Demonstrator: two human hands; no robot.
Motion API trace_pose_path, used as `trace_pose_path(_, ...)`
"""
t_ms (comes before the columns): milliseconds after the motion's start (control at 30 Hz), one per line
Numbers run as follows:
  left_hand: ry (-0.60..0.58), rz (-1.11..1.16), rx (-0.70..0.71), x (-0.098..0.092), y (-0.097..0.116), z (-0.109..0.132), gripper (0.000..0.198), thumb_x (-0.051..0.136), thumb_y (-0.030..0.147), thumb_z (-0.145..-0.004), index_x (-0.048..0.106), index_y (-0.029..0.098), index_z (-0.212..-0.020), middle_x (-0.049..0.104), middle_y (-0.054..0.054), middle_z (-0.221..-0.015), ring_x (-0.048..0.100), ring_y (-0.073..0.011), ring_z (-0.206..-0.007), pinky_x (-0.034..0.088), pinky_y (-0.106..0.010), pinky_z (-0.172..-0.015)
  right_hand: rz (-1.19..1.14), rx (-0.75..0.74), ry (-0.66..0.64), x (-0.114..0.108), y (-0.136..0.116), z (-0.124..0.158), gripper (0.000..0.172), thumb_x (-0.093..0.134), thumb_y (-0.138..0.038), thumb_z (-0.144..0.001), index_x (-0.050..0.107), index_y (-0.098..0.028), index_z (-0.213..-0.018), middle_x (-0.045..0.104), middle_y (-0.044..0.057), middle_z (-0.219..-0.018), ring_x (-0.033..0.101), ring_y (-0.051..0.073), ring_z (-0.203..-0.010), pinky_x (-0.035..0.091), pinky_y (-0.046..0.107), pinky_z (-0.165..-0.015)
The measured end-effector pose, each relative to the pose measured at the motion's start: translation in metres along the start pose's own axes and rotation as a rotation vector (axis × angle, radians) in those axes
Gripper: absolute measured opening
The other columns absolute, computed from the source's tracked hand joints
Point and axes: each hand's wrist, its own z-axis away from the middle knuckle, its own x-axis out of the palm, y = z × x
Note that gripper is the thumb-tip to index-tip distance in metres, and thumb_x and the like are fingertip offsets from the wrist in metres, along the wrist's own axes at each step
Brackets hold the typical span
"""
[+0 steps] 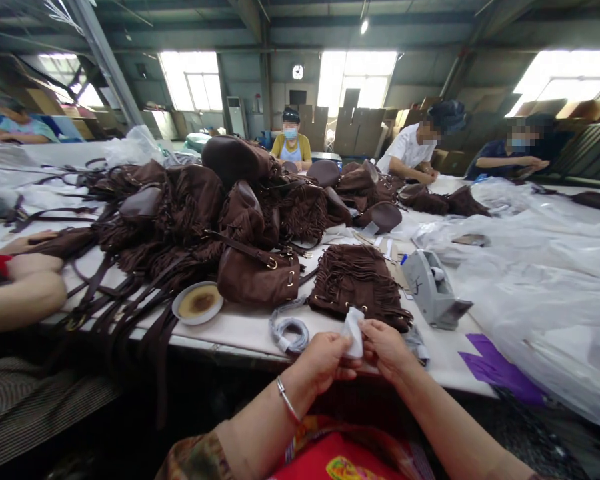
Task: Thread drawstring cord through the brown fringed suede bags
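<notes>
Between my two hands is a small piece of thin white wrapping [353, 328], held up at the table's front edge. My left hand [329, 360] pinches its lower left side, and my right hand [386, 345] grips its right edge with the fingertips. Just behind it lies a dark brown fringed bag [357, 280] with gold eyelets. To the left of the wrapping, a coiled strap in clear plastic [290, 333] rests on the table. A smooth brown bag [257, 275] with a buckled strap lies beyond that coil.
A large pile of brown bags [240, 207] fills the middle and left of the table. A shallow dish [199, 303] stands near the front edge. At right are a grey tape dispenser [433, 290], a purple piece [500, 370] and plastic sheeting [555, 293]. A neighbour's arm [23, 287] reaches in from the left.
</notes>
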Motion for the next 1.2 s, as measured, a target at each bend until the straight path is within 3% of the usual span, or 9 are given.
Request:
trace_pose_path(200,0.175,-0.271,0.162,0.011,-0.006,-0.001,0.027,0.059,0.04,-0.086,0.061,0.014,-0.079,0.064,-0.002,-0.063,0.056,-0.0118,-0.049,0.043,-0.021,-0.044,0.0,0.039,-0.147,0.008,0.006,0.024,0.049,0.083,-0.058,-0.064,0.056,-0.018,-0.074,0.052,-0.006,-0.05,0.046,0.009,-0.04,0.039,0.022,-0.04)
trace_pose_path(300,0.208,-0.407,0.252,0.012,-0.014,-0.004,0.025,0.053,0.036,-0.088,0.059,0.016,-0.074,0.061,-0.001,-0.058,0.055,-0.0132,-0.048,0.041,-0.022,-0.045,0.022,0.01,-0.093,0.011,0.013,0.031,0.052,0.082,-0.061,-0.063,0.058,-0.017,-0.075,0.057,-0.004,-0.053,0.048,0.009,-0.04,0.036,0.021,-0.038)
trace_pose_path(433,0.15,-0.553,0.377,0.009,-0.016,-0.003,0.023,0.048,0.033,-0.089,0.058,0.017,-0.075,0.063,-0.004,-0.062,0.058,-0.0147,-0.055,0.043,-0.023,-0.05,0.144,-0.067,0.042,0.015,0.018,0.033,0.055,0.077,-0.068,-0.064,0.056,-0.018,-0.07,0.052,-0.005,-0.047,0.043,0.009,-0.036,0.027,0.02,-0.033)
trace_pose_path(600,0.089,-0.558,0.314,0.007,-0.004,0.008,0.037,0.046,0.049,-0.091,0.06,0.015,-0.085,0.064,-0.004,-0.068,0.059,-0.0169,-0.057,0.043,-0.025,-0.05,0.227,-0.102,0.076,0.024,0.019,0.034,0.053,0.071,-0.07,-0.067,0.056,-0.019,-0.071,0.051,-0.005,-0.047,0.04,0.011,-0.039,0.03,0.024,-0.037)
trace_pose_path(767,0.294,-0.759,0.459,0.015,-0.004,0.009,0.038,0.049,0.048,-0.092,0.064,0.015,-0.078,0.067,-0.006,-0.073,0.059,-0.0183,-0.068,0.041,-0.026,-0.059,0.501,-0.364,0.159,0.025,0.021,0.034,0.043,0.055,-0.061,-0.081,0.058,-0.019,-0.073,0.063,0.003,-0.065,0.056,0.02,-0.063,0.045,0.03,-0.058)
trace_pose_path(867,0.318,-0.767,0.463,0.019,-0.004,0.005,0.035,0.046,0.043,-0.093,0.062,0.016,-0.077,0.066,-0.005,-0.071,0.059,-0.0186,-0.069,0.04,-0.027,-0.061,0.677,-0.459,0.177,0.027,0.022,0.043,0.036,0.041,-0.05,-0.091,0.058,-0.02,-0.08,0.066,0.006,-0.072,0.059,0.022,-0.068,0.046,0.031,-0.062)
trace_pose_path(967,0.352,-0.763,0.447,0.017,-0.002,-0.001,0.034,0.043,0.04,-0.093,0.06,0.017,-0.075,0.065,-0.005,-0.07,0.058,-0.0188,-0.068,0.04,-0.027,-0.062,0.801,-0.486,0.109,0.029,0.024,0.06,0.03,0.038,-0.039,-0.095,0.06,-0.019,-0.1,0.071,0.01,-0.088,0.065,0.023,-0.08,0.049,0.032,-0.071)
trace_pose_path(1100,0.338,-0.812,0.463,0.005,-0.004,-0.008,0.04,0.038,0.045,-0.096,0.057,0.019,-0.072,0.061,-0.003,-0.064,0.056,-0.018,-0.061,0.037,-0.027,-0.057,1.016,-0.678,0.016,0.007,0.007,0.071,0.026,0.049,-0.027,-0.089,0.065,-0.019,-0.108,0.071,0.01,-0.095,0.066,0.024,-0.087,0.049,0.034,-0.08)
trace_pose_path(1200,0.334,-0.931,0.48,-0.003,-0.008,-0.011,0.04,0.036,0.044,-0.097,0.056,0.02,-0.072,0.061,-0.003,-0.062,0.055,-0.0177,-0.057,0.034,-0.027,-0.055,1.045,-0.819,0.204,-0.041,-0.044,0.051,0.031,0.048,-0.033,-0.09,0.068,-0.017,-0.109,0.07,0.012,-0.098,0.064,0.024,-0.088,0.048,0.036,-0.085)
